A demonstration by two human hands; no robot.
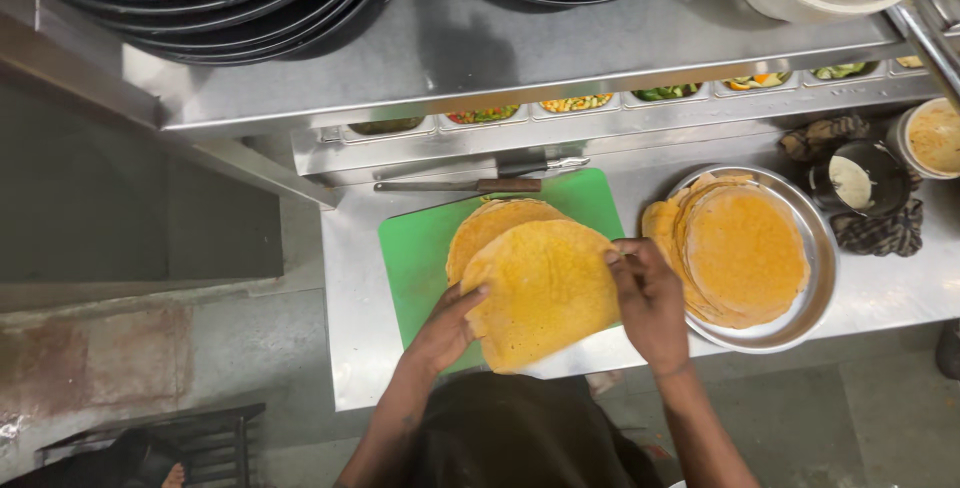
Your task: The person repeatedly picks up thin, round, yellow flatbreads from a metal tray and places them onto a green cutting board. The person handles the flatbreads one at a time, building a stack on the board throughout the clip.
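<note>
Two hands on a yellow flatbread over a green board.

The left hand (447, 333) presses its fingers on the near edge of the top flatbread (545, 293), while the right hand (648, 300) pinches its right edge between thumb and fingers. It overlaps a second flatbread (485, 225) on the cutting board (420, 258). A round metal tray (822, 278) just to the right holds a stack of flatbreads (740, 253); a knife (470, 186) lies beyond the board.
</note>
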